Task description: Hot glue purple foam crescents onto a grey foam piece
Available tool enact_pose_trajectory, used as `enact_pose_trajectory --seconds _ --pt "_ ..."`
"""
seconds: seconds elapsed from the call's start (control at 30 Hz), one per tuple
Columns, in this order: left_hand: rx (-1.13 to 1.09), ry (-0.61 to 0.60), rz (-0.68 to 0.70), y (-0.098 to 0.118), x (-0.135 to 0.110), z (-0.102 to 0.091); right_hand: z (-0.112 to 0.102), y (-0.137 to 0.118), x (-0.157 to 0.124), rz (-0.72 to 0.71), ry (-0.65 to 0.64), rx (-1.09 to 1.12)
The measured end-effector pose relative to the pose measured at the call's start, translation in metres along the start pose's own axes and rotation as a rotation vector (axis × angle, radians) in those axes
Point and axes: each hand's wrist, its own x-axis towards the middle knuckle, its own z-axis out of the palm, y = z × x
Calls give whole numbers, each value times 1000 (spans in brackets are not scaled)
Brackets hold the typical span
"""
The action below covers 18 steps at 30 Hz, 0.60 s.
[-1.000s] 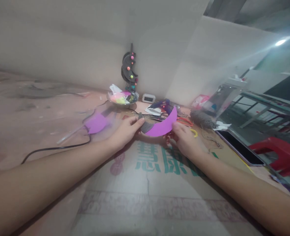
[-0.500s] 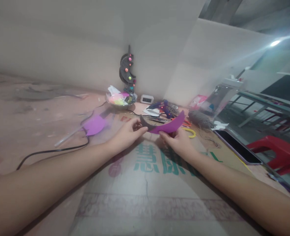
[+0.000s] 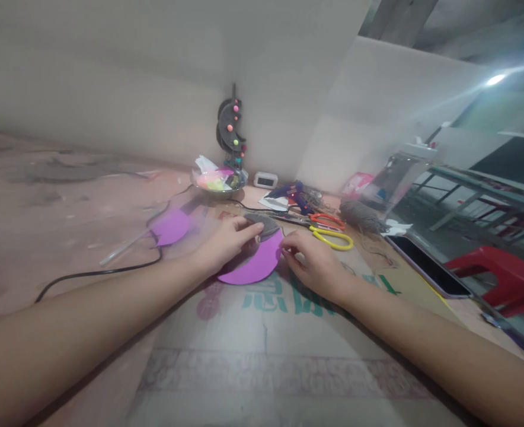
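Note:
A purple crescent (image 3: 257, 264), thin like paper or felt, is held just over the cardboard with its tips pointing up and left. Against its upper part lies a dark grey piece (image 3: 268, 224). My left hand (image 3: 224, 244) pinches the grey and purple pieces from the left, thumb on top. At the crescent's right edge, the fingertips of my right hand (image 3: 313, 261) are closed together and appear to grip that edge. Another purple cut-out (image 3: 173, 226) rests on the table to the left.
Behind my hands are yellow-handled scissors (image 3: 333, 239), orange-handled scissors (image 3: 328, 222), a glue gun (image 3: 295, 196) and a small clock (image 3: 265, 179). A bowl of scraps (image 3: 220, 187) stands at the wall. Grey yarn (image 3: 363, 214) and a phone (image 3: 428, 265) lie right; a black cable (image 3: 102, 273) runs left.
The crescent has turned from curving upward, tip to the right, to hanging lower-left with its purple face showing. My right hand has shifted from beneath it to its right edge.

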Motion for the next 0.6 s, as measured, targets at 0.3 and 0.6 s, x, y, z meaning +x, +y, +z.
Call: enact_pose_trajectory --seconds 0.3,0.6 --pt "64 8 -49 6 -3 3 0 -1 7 527 -35 562" --pt "52 72 68 -6 3 0 -21 -9 11 334 23 220"
